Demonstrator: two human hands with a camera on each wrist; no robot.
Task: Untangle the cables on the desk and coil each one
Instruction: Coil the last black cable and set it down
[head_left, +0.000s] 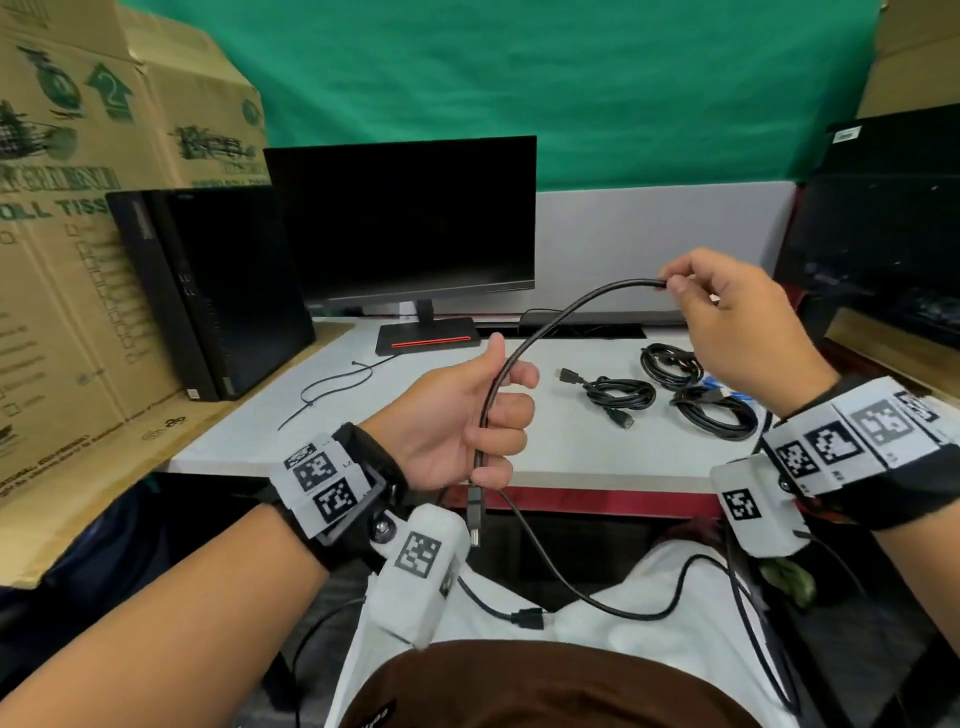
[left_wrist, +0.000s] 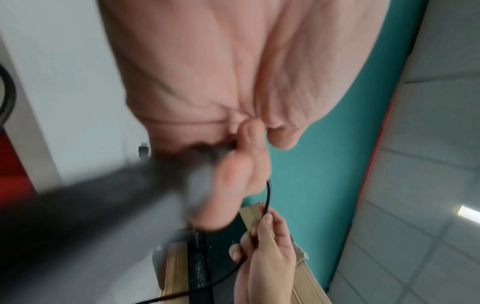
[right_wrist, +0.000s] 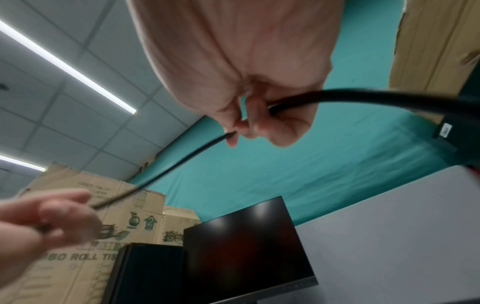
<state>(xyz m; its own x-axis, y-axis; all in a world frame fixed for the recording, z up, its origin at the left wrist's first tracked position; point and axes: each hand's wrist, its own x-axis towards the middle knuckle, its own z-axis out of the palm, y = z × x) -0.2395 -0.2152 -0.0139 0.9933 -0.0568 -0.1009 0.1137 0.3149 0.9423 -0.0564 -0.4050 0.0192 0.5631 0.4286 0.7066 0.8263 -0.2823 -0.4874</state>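
In front of the monitor (head_left: 400, 218), the left hand (head_left: 457, 421) has its fingers curled round the black cable (head_left: 550, 322) close to its plug, and the right hand (head_left: 737, 312) pinches it further along. The cable looks light and soft but a little springy. I think it is best held just behind the plug, letting loops slide through loosely.

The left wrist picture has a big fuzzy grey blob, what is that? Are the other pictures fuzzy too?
Left wrist view: probably the black cable, too close to focus. Right wrist view: left hand blurred. Head view: mostly sharp, edges bent.
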